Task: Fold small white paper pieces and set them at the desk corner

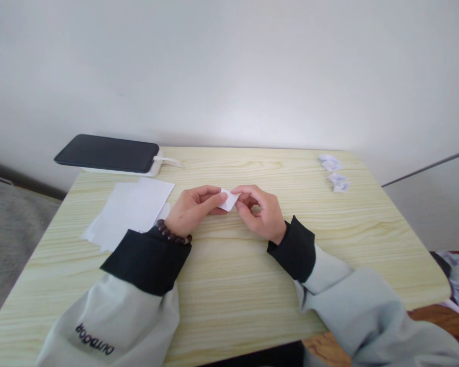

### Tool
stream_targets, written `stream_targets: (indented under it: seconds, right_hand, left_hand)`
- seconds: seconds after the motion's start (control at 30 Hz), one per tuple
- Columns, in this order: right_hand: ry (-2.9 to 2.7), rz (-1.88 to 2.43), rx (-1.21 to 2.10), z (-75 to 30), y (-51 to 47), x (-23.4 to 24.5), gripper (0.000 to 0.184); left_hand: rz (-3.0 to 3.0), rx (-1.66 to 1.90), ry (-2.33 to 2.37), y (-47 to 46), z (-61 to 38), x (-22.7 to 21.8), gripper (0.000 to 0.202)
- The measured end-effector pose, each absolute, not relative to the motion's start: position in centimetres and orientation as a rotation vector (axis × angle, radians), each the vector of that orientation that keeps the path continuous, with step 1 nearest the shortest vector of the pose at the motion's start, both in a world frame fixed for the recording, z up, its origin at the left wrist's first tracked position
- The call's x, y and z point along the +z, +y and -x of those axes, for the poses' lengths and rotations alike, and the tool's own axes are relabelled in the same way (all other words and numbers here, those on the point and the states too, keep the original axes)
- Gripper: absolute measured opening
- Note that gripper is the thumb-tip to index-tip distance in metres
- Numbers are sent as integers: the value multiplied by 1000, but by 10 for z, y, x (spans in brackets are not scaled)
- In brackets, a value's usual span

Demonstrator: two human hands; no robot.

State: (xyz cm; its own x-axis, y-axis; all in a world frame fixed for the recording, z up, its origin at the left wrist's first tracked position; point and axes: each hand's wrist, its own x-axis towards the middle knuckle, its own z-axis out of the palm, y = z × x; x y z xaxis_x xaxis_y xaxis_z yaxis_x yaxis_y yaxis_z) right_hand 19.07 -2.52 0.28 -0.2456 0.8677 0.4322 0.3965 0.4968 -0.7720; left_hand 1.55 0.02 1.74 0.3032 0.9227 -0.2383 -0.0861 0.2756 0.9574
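A small folded piece of white paper [230,200] is held just above the middle of the table. My left hand [196,206], with a dark bead bracelet at the wrist, pinches its left side, thumb on top and fingers beneath. My right hand [260,210] has its thumb and index finger at the paper's right corner, the other fingers curled in. Part of the paper is hidden under my left thumb. Close to my left wrist lie loose sheets of white paper [133,204], overlapping one another.
At the back left, a phone-like black slab [109,153] rests on a white base with a short white cable [169,161]. Several small folded papers [337,178] lie at the back right of the wood-grain table [229,295]. A white wall [229,71] rises behind it.
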Motion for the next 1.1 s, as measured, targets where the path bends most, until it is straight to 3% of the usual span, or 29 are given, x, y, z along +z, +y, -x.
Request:
stream_targets:
  seconds: [0.33, 0.93, 1.0, 1.1]
  right_hand:
    - [-1892, 1065, 386, -188, -24, 2, 16]
    - [-1683, 995, 957, -189, -25, 3, 17]
    - [-1678, 1031, 974, -189, -24, 5, 8]
    - [-1700, 1120, 949, -187, -24, 8, 15]
  left_hand:
    - [-1085, 841, 1016, 0, -15, 19, 32]
    - [-1075, 878, 1031, 1, -15, 18, 30]
    - [-1085, 892, 1045, 1, -16, 18, 29]
    - [-1122, 900, 1077, 1, -16, 18, 29]
